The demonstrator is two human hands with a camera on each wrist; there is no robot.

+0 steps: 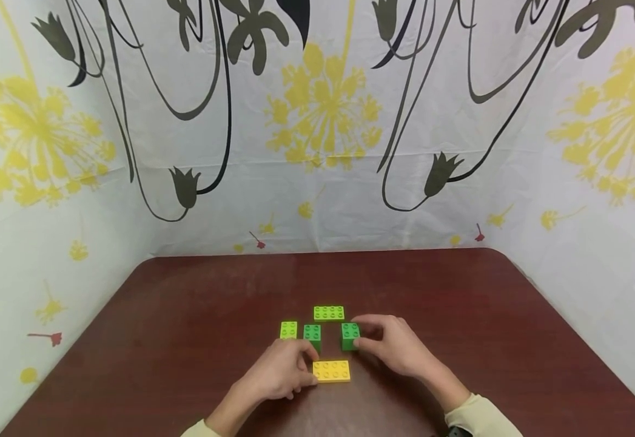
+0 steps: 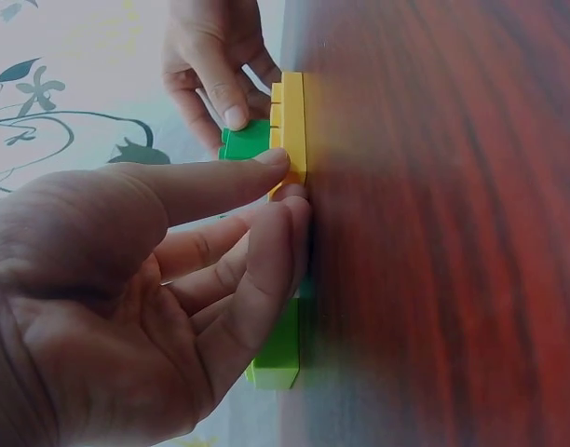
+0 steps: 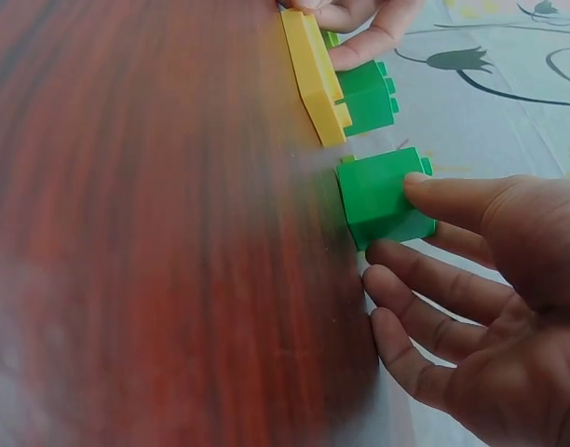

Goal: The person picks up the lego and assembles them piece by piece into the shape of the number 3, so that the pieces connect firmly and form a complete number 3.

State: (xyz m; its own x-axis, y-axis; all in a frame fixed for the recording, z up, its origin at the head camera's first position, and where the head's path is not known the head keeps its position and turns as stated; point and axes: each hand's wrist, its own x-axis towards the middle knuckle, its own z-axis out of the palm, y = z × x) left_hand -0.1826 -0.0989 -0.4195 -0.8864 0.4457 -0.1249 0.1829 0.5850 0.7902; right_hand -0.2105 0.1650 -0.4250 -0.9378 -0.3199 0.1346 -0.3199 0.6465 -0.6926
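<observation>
A yellow brick [image 1: 331, 371] with two rows of studs lies flat on the table nearest the person. My left hand [image 1: 283, 370] pinches its left end between thumb and fingers; in the left wrist view the thumb [image 2: 257, 172] lies against its side. My right hand [image 1: 396, 345] grips a dark green brick [image 1: 350, 337], with the thumb on its near face in the right wrist view and the index finger reaching behind. Another dark green brick [image 1: 312, 335] stands left of it. Beside that is a lime brick [image 1: 288, 329], partly hidden by my left hand.
A long lime brick [image 1: 329, 313] lies at the back of the group. The dark red-brown table [image 1: 230, 291] has rounded far corners. White patterned cloth [image 1: 317, 212] hangs behind the table and along both sides.
</observation>
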